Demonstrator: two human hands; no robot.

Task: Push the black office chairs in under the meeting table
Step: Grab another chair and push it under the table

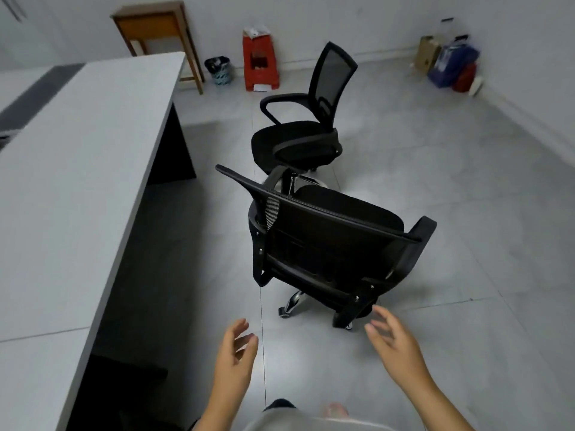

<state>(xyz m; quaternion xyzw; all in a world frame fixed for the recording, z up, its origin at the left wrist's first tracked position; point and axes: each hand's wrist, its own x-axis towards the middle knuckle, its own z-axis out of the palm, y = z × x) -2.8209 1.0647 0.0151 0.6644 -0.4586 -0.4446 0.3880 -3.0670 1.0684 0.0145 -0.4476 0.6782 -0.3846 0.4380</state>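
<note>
Far wall: a small waste basket (218, 70) holds dark contents I cannot identify; beside it a red stool (260, 64) carries some papers, and bags (448, 62) sit in the far right corner. A wooden table (155, 32) stands far left. The grey bench (77, 157) runs along the left over a grey tiled floor (466, 181). I see the near chair (326, 244) right of the bench, its back towards me, not under it; the far chair (305, 119) stands just beyond, facing the bench. My left hand (235, 359) and right hand (396, 346) hover near the near chair's back, each grip open, fingers spread, holding nothing.
</note>
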